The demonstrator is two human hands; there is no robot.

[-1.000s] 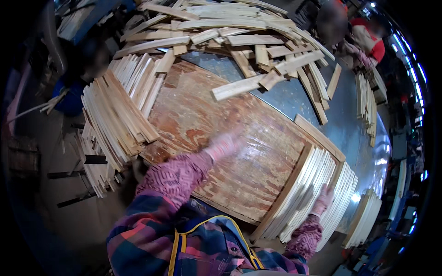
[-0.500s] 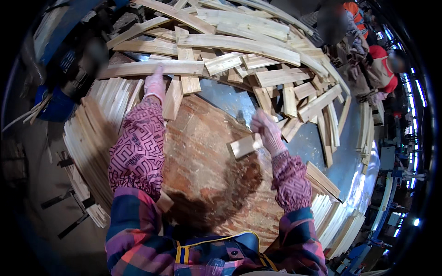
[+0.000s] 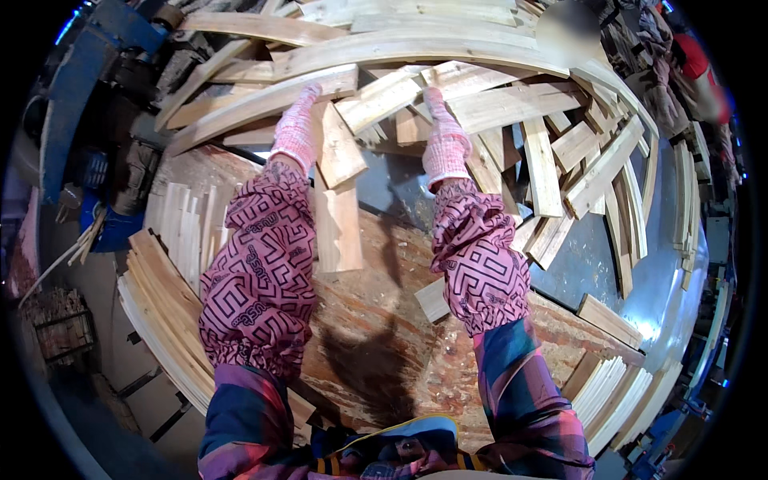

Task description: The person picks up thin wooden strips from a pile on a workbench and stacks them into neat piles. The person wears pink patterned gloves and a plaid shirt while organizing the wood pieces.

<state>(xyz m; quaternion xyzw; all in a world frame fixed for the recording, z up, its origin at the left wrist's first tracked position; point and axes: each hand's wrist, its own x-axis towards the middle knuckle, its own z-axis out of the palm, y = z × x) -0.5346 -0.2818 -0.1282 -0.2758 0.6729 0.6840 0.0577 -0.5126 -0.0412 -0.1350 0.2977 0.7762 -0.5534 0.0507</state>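
My left hand point(image 3: 298, 128), in a pink-and-white knit glove, is closed near the right end of a long, slightly curved wooden board point(image 3: 248, 114). Its thumb lies over the board; the other fingers are hidden. My right hand point(image 3: 446, 148), gloved alike, reaches into the pile and is at the left end of a short wooden board point(image 3: 472, 78). One digit points up against that board, while the rest are out of sight, so its grip cannot be made out. Between my hands lie a short board point(image 3: 340, 144) and a rough-edged plank point(image 3: 339, 228).
Loose curved boards point(image 3: 416, 50) heap up at the far side on a grey metal surface point(image 3: 552, 284). Stacked strips stand at the left point(image 3: 164, 292) and right point(image 3: 612, 392) of the worn plywood point(image 3: 376, 304). A small block point(image 3: 433, 300) lies by my right sleeve. People stand at the far right.
My right hand has moved forward from above the plywood to the boards in the pile. My left hand stays at the long board, which now slants with its right end farther away. The view has shifted.
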